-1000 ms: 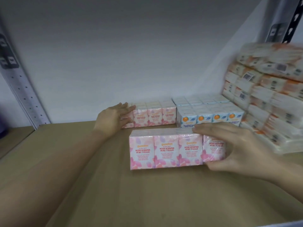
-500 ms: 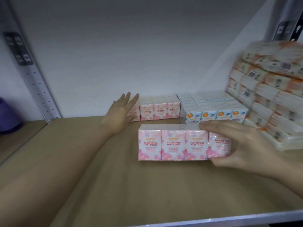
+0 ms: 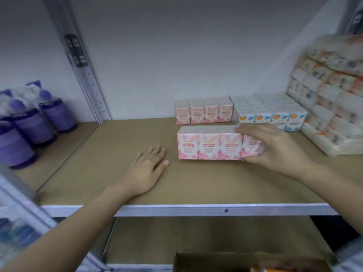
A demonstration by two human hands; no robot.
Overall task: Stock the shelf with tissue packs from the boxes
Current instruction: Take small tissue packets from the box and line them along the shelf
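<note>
A pink rose-scented mini tissue pack [image 3: 208, 146] stands on the brown shelf board [image 3: 196, 185], in front of another pink pack [image 3: 203, 112] at the back wall. My right hand [image 3: 275, 148] grips the front pack's right end, fingers over its top and thumb below. My left hand [image 3: 147, 169] lies flat on the board, left of that pack and apart from it, holding nothing. Blue-and-white tissue packs [image 3: 273, 114] sit to the right of the back pink pack. An open cardboard box [image 3: 249, 262] shows at the bottom edge.
Stacked orange-and-white tissue bundles [image 3: 334, 99] fill the shelf's right side. Purple bottles [image 3: 33, 122] stand in the neighbouring bay on the left, past a metal upright [image 3: 82, 71]. The shelf's metal front rail [image 3: 196, 210] runs below my hands, with a lower shelf beneath.
My left hand has left the back pink pack and come down flat on the board nearer me. The view has pulled back and down. My right hand still grips the front pack.
</note>
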